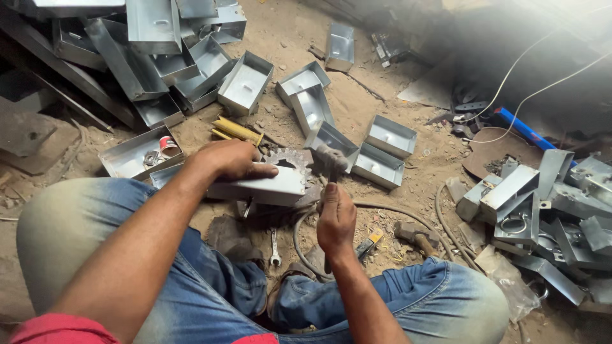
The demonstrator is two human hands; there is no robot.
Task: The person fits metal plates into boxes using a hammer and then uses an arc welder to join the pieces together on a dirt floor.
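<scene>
My left hand [229, 159] presses down on a folded sheet-metal box [261, 188] that rests on a rusty toothed wheel [293, 159] on the dirt floor. My right hand [336, 220] grips the handle of a hammer [330, 162], whose dark head sits just right of the box's end, above the wheel. My knees in blue jeans frame the spot on both sides.
Several finished metal boxes [245, 83] lie scattered and piled at the back left and in the middle. More bent metal parts [548, 204] heap at the right. A spanner [275, 248], a second hammer [414, 236], a hose and white wires lie around.
</scene>
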